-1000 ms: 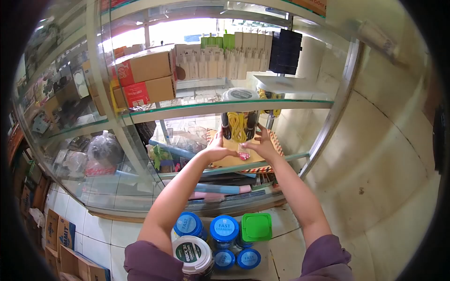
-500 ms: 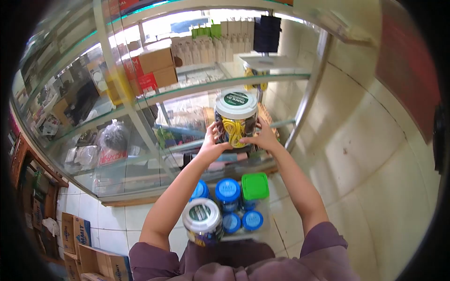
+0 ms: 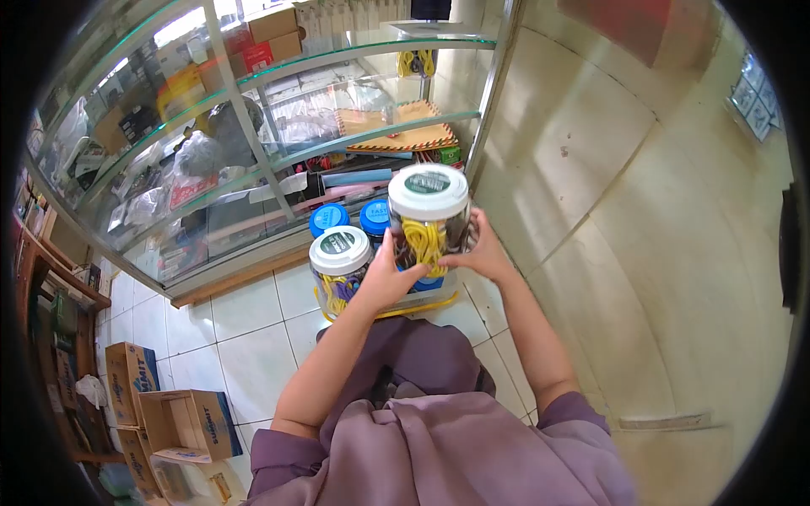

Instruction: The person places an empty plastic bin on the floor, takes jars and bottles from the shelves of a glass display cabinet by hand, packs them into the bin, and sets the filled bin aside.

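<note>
Between both palms I hold a clear plastic jar (image 3: 426, 239) upright. It has a white lid with a green label, and yellow coiled cables show through its wall. My left hand (image 3: 391, 274) grips its lower left side, and my right hand (image 3: 483, 253) wraps the lower right. A second white-lidded jar (image 3: 339, 253), with yellow and purple coils inside, stands below and to the left. Behind it are blue-lidded jars (image 3: 328, 219). They stand together in a low bin with a yellow rim (image 3: 439, 305), partly hidden by the held jar and my hands.
A glass display cabinet (image 3: 371, 131) with stocked shelves stands ahead. Brown envelopes (image 3: 401, 126) lie on one shelf. Open cardboard boxes (image 3: 190, 422) sit on the tiled floor (image 3: 245, 325) at lower left. A pale wall (image 3: 607, 236) runs along the right.
The held jar has come away from the cabinet front and is now above the bin on the floor. Both hands keep hold of it. The camera view has shifted.
</note>
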A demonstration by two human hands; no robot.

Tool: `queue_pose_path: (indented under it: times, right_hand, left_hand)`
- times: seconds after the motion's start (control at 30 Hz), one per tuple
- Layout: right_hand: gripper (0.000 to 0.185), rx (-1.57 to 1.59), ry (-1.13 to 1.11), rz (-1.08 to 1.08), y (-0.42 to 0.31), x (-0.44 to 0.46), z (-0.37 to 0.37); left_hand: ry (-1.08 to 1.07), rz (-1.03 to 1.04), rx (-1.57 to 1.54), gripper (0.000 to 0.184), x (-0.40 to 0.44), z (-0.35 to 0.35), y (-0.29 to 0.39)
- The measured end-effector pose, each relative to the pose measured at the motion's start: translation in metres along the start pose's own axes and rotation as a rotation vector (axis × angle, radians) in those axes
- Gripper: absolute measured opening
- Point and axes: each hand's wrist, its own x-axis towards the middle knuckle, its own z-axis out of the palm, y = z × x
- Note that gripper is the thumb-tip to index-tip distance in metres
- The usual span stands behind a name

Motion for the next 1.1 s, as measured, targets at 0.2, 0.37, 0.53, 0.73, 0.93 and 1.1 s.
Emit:
queue_pose_path:
  times: [0.2, 0.37, 0.53, 0.73, 0.93, 1.1]
  right_hand:
    - [0.112, -0.127, 0.054, 0.163, 0.049, -0.050, 0.028]
    - [0.118, -0.055, 0.043, 0.321, 0.080, -0.059, 0.041]
    - [0.120, -0.071, 0.061, 0.240, 0.102, -0.057, 0.048]
    - [0.116, -0.272, 0.157, 0.122, 0.121, -0.055, 0.067]
    - [0.115, -0.444, 0.134, 0.078, 0.141, -0.052, 0.069]
    - [0.114, -0.565, 0.225, 0.198, 0.128, -0.054, 0.090]
  left_hand:
    - [0.081, -0.213, -0.014, 0.083, -0.015, 0.024, -0.068]
    - [0.042, -0.350, 0.043, 0.104, -0.015, 0.022, -0.090]
    - [0.119, -0.421, 0.205, 0.116, -0.015, 0.027, -0.086]
    - [0.267, -0.320, 0.229, 0.118, -0.005, 0.042, -0.116]
    - [0.296, -0.417, 0.193, 0.110, -0.006, 0.058, -0.106]
    - [0.298, -0.349, 0.231, 0.114, -0.032, 0.078, -0.101]
